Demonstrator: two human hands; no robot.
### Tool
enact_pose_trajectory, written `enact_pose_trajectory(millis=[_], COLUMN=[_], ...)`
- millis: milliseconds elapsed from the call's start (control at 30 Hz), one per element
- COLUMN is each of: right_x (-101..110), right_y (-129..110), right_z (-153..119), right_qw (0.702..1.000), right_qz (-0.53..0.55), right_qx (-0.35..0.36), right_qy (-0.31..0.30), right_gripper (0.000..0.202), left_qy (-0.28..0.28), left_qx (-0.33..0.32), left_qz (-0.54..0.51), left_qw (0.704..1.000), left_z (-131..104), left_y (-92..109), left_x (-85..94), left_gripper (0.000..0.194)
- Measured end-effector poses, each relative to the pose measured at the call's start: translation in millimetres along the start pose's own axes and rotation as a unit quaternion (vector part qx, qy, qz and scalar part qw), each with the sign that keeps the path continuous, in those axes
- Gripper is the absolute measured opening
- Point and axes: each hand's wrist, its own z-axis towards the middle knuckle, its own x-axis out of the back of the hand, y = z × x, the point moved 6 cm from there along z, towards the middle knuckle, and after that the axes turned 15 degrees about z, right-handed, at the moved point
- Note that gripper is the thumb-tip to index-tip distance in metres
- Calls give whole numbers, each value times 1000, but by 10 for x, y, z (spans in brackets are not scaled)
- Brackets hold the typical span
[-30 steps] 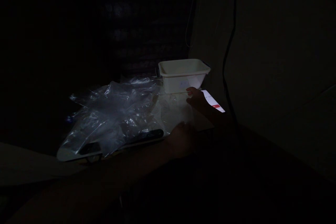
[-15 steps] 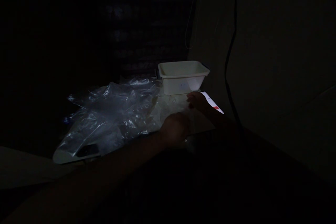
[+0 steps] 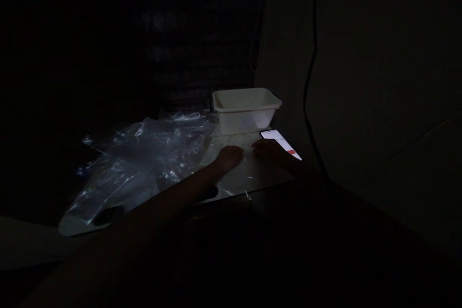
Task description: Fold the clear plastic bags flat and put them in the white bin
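Note:
In dim light my left hand (image 3: 231,155) is over the pale table top (image 3: 234,180), its fingers closed near a thin clear plastic piece (image 3: 249,161). My right hand (image 3: 265,148) is just to its right, fingers bent inward and closed toward the same plastic. What the fingertips pinch is too dark and small to make out. A lit phone (image 3: 283,143) lies beside and partly behind my right hand. Left of my hands, a large heap of crumpled clear plastic bags (image 3: 144,149) covers much of the table.
A cream plastic tub (image 3: 241,120) stands at the back of the table, beyond my hands. A dark round object (image 3: 210,193) lies near the front edge, and a dark cable (image 3: 308,91) hangs down the wall at right.
My left hand has moved forward and away from the table's front edge, uncovering the dark round object. More of the phone screen shows beside my right hand. The view has shifted slightly.

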Motion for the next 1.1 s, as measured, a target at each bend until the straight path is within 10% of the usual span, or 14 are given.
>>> enact_pose_trajectory(millis=[133, 333, 700, 1100], right_x=[114, 9, -102, -78], right_y=[-41, -53, -57, -57], right_z=[-24, -94, -121, -192], right_qw=[977, 905, 875, 782], right_qz=[-193, -413, -466, -592], right_qx=[60, 100, 114, 172], right_qy=[63, 4, -60, -94], right_gripper=[16, 20, 24, 36], left_qy=[-2, 5, 11, 42], left_qx=[4, -68, -40, -194], left_qz=[107, 266, 262, 398], left_qw=[994, 961, 964, 896], left_z=[42, 23, 64, -86], left_y=[-15, 52, -78, 40], left_x=[34, 44, 13, 16], left_gripper=[31, 33, 29, 26])
